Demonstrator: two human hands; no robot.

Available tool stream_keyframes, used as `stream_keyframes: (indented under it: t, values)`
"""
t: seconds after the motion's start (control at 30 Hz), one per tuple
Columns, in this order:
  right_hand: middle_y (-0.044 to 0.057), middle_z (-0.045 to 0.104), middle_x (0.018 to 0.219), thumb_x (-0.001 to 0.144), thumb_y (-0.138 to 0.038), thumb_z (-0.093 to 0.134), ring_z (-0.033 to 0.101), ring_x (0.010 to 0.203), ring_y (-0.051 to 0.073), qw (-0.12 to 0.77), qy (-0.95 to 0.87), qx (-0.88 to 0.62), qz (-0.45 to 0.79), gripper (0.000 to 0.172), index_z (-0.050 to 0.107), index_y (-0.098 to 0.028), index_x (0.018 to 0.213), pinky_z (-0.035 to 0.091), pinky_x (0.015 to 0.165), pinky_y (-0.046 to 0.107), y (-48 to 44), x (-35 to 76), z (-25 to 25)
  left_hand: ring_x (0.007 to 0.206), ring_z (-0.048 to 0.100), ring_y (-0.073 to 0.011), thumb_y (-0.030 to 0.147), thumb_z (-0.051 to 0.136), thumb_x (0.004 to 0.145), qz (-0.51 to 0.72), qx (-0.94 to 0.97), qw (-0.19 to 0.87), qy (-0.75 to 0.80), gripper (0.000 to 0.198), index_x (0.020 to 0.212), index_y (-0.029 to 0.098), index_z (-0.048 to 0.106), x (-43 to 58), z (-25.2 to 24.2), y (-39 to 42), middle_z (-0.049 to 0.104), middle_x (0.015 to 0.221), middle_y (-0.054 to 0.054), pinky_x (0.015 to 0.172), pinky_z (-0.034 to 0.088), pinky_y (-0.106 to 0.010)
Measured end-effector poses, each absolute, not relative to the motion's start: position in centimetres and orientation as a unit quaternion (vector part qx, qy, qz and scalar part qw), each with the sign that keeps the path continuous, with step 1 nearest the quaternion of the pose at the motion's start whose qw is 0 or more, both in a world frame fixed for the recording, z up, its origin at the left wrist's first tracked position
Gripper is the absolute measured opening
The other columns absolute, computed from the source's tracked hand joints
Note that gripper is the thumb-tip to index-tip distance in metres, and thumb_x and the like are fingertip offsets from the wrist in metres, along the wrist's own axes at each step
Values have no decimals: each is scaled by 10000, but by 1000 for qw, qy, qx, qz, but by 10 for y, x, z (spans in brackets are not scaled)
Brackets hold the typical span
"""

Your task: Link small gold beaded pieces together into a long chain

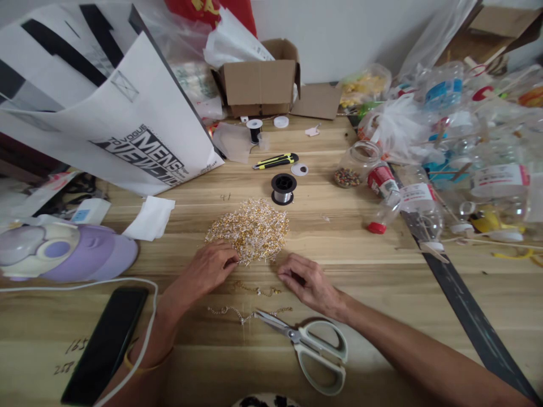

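A heap of small gold and clear jewellery pieces [250, 229] lies mid-table. My left hand [214, 263] rests at its near left edge, fingers curled together at the tips. On the other side, my right hand [309, 282] lies just off the heap with thumb and fingers pinched. Anything within either pinch is too small to make out. Between and in front of the hands is a short gold chain [258, 290]. Closer to me lies a longer chain [242, 316] with clear stones. White-handled scissors [320, 342] touch its right part with their tips.
Behind the heap are a wire spool [283, 189], a yellow-black utility knife [275, 161] and a bead jar [352, 169]. Plastic bottles [419, 198] crowd the right. At left are a phone [106, 345], a white cable [153, 316], a purple device [93, 251] and a large bag [169, 124].
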State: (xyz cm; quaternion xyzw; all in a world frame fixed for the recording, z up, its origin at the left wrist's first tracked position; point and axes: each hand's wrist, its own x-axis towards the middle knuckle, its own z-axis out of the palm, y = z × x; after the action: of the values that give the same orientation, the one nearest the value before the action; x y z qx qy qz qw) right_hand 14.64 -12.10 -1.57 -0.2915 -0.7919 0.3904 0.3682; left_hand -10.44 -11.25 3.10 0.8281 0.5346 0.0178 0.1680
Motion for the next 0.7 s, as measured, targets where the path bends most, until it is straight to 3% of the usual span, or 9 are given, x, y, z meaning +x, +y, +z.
stream_keyframes:
  t: [0.33,0.7]
  values:
    - [39,563,754,893,-135,513,514,667,132,363,-798,-296,380,99,591,-158,837,425,594,260,-121,148,-18,786,553,-210,126,576,825,16,863,92,496,137,699,158,620,-106,19,-115,636,736,-40,737,412,-327]
    - [35,554,764,887,-116,521,508,685,126,371,-791,-293,389,91,592,-155,848,418,608,250,-121,148,-20,797,539,-201,151,520,867,15,871,107,480,163,725,165,599,-106,21,-116,613,762,-36,747,407,-323]
